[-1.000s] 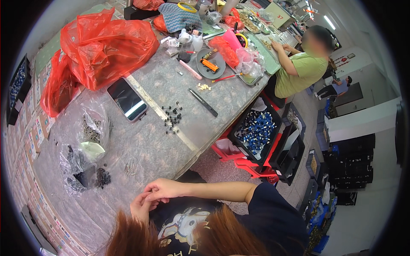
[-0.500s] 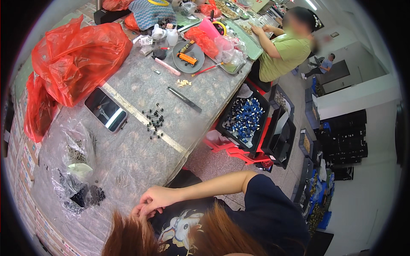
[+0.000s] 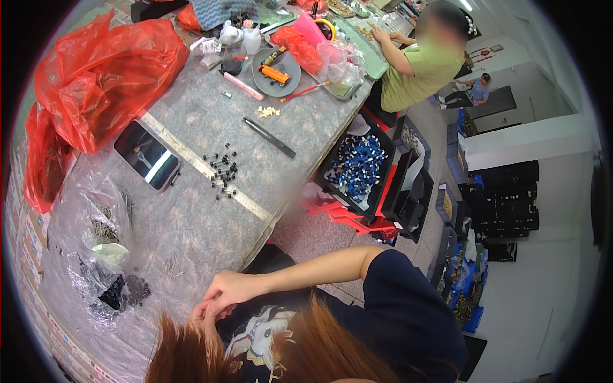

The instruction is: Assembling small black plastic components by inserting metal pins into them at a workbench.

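silvery pins (image 3: 174,267), thin, straight, loosely bunched

"What shifted over that last second?"

"Mostly the viewpoint. The black-capped pins (image 3: 223,172) had lain ahead and a bit right of the joined left hand (image 3: 202,314) and right hand (image 3: 233,288); they came to lie almost straight ahead of them."

"And on the left side?"

"The phone (image 3: 137,145) slid farther left of the hands in view, as did the red plastic bag (image 3: 105,80). A pale reflection appeared on its dark screen."

"Whose, the phone's?"

"Yes. Right of the hands, the blue parts (image 3: 357,167) shifted farther ahead."
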Demonstrator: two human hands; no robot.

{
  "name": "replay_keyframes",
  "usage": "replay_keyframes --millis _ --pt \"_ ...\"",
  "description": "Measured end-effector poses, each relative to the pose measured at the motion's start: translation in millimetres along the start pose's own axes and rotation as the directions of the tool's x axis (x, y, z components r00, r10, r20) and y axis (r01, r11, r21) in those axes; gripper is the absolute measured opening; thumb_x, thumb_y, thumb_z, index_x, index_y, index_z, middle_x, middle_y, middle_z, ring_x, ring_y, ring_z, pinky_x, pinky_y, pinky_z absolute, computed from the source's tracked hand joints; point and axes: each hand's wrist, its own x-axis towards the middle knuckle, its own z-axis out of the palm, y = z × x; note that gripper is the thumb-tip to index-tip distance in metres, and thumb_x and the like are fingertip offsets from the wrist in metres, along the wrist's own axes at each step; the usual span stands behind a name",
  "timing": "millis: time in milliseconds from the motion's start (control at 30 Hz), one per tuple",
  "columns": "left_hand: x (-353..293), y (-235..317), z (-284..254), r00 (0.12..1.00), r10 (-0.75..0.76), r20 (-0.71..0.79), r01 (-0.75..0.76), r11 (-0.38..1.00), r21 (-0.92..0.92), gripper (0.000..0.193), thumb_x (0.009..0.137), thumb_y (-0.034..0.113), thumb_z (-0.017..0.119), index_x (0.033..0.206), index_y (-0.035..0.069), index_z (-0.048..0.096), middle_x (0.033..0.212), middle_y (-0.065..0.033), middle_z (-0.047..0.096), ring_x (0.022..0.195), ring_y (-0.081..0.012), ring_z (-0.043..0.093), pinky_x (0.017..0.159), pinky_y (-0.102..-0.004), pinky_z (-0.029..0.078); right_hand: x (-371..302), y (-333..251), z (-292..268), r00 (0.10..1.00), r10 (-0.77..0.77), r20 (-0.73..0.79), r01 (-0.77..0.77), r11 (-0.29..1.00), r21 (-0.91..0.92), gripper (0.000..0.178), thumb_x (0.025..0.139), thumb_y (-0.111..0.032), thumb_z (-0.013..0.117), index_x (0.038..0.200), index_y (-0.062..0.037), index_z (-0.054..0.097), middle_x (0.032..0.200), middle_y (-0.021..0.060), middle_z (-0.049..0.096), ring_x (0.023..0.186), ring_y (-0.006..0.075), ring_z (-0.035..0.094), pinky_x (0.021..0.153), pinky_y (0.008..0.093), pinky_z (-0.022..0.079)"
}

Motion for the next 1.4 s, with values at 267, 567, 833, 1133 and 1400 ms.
replay_keyframes --millis 267,567,833,1133,1400 --pt "-4.6 -0.1 -0.5 0.998 -0.02 -0.054 0.019 1.0 -0.019 0.019 0.079 0.014 0.057 0.087 -0.002 0.055 0.07 -0.0074 0.058 0.06 -0.0118 0.055 0.056 -0.0201 0.044 0.6 -1.7 0.2 0.999 0.03 0.013 -0.031 0.997 0.076 0.021 0.079 -0.019 0.058 0.085 0.0004 0.062 0.065 0.0023 0.06 0.057 0.0064 0.055 0.052 0.0189 0.045" --pt "-2.0 3.8 8.6 0.993 -0.031 -0.118 0.027 0.999 -0.031 0.013 0.082 0.005 0.051 0.088 -0.005 0.056 0.071 -0.0088 0.059 0.062 -0.0118 0.056 0.057 -0.0214 0.046 -3.9 4.4 -1.5 0.998 0.041 -0.039 -0.037 0.994 0.1 0.023 0.08 -0.015 0.058 0.094 0.0035 0.058 0.074 0.0072 0.062 0.066 0.0094 0.058 0.06 0.0202 0.047" --pt "-28.4 -8.8 14.4 0.958 0.233 -0.166 -0.28 0.884 -0.375 0.014 0.084 0.007 0.047 0.092 -0.003 0.055 0.079 -0.0086 0.058 0.07 -0.0116 0.055 0.062 -0.0213 0.042 -5.9 15.1 13.1 0.983 -0.173 -0.068 0.171 0.985 -0.04 0.036 0.083 -0.015 0.055 0.114 0.0012 0.044 0.079 0.0055 0.057 0.072 0.0095 0.057 0.062 0.0215 0.046" --pt "-39.7 9.4 27.2 0.952 0.305 0.003 -0.193 0.611 -0.768 0.015 0.086 0.014 0.047 0.096 0.003 0.049 0.075 -0.0034 0.052 0.066 -0.0105 0.049 0.061 -0.0225 0.041 -39.4 -14.7 29.1 0.962 -0.224 -0.157 0.252 0.949 0.19 0.026 0.08 0.001 0.051 0.106 0.003 0.051 0.094 0.007 0.057 0.089 0.0109 0.053 0.079 0.0235 0.042" --pt "-40.7 -1.6 25.2 0.954 0.291 0.073 -0.088 0.506 -0.858 0.013 0.088 0.016 0.045 0.091 0.004 0.049 0.076 -0.0034 0.053 0.065 -0.0104 0.05 0.06 -0.0221 0.042 -45.0 -18.4 43.1 0.901 -0.331 -0.281 0.359 0.932 0.052 0.019 0.079 0.003 0.053 0.098 0.0048 0.053 0.089 0.0093 0.059 0.081 0.0126 0.056 0.075 0.0243 0.044"
